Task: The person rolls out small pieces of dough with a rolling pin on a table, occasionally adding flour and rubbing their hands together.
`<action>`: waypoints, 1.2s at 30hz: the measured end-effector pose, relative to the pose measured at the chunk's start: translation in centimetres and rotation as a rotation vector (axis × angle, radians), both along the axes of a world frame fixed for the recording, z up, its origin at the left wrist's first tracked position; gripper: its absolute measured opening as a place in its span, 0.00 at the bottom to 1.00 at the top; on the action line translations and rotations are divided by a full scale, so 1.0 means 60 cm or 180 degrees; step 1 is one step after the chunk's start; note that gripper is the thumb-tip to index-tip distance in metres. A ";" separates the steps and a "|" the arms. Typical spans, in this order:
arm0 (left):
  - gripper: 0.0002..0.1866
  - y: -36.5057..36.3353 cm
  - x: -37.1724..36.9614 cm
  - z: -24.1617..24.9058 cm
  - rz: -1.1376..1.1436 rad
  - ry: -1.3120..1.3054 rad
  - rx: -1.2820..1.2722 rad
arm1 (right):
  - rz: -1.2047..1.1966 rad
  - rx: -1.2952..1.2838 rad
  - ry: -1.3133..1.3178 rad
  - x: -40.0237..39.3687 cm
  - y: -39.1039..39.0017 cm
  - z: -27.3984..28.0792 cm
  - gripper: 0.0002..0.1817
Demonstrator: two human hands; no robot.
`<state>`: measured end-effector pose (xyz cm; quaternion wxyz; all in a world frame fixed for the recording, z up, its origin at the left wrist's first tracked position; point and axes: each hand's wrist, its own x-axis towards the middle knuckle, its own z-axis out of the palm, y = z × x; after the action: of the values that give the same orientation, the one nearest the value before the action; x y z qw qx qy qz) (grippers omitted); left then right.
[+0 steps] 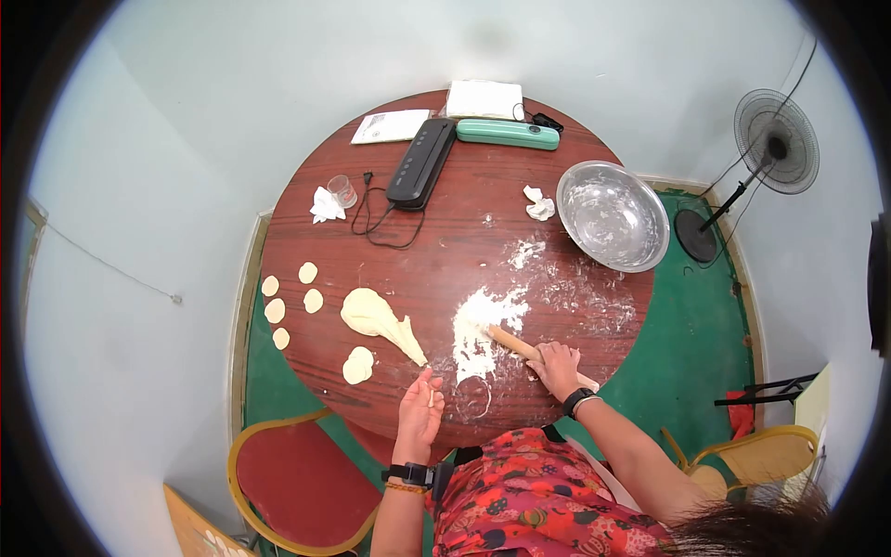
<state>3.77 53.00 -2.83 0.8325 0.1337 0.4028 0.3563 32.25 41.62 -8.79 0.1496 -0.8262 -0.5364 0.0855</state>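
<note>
My right hand [557, 369] is closed around a wooden rolling pin [516, 344], whose far end lies in a patch of white flour [475, 327]. Near the table's front edge, my left hand [420, 410] is palm up with its fingers curled. A small pale bit, seemingly dough, shows between those fingers. Just beyond the fingertips ends the narrow tail of a large lump of dough [373, 314]. Flat dough rounds [358, 365] lie overlapped left of my left hand. Several more thin rounds [276, 310] are spread along the table's left side.
A big metal bowl [613, 215] dusted with flour stands at the right. A black sealing machine [422, 165] with a cord, a green device [508, 134], a glass [342, 191] and crumpled tissues [539, 204] sit farther back. Chairs [302, 478] flank me; a fan [776, 147] stands right.
</note>
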 end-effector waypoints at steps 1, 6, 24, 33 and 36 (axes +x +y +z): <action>0.22 -0.002 0.009 0.016 0.0103 0.0108 -0.0116 | -0.0023 0.0040 0.0042 -0.001 -0.001 0.002 0.23; 0.27 -0.013 0.025 0.066 0.0155 -0.0527 -0.0122 | -0.0029 0.0754 0.0334 -0.034 0.020 0.044 0.35; 0.34 -0.057 0.111 0.059 0.0218 -0.0986 -0.0198 | 0.2258 0.1110 0.1772 -0.221 0.081 0.204 0.43; 0.37 -0.061 0.128 0.164 -0.0038 -0.1464 0.0491 | 0.1515 0.0642 0.1700 -0.202 0.104 0.211 0.45; 0.38 -0.068 0.119 0.158 0.0130 -0.1203 0.0508 | 0.1769 0.1016 0.1525 -0.230 0.069 0.230 0.44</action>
<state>10.92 48.95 6.67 0.8726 0.1218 0.2126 0.4226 18.45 45.78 5.00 0.3681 -0.5726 -0.6959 0.2286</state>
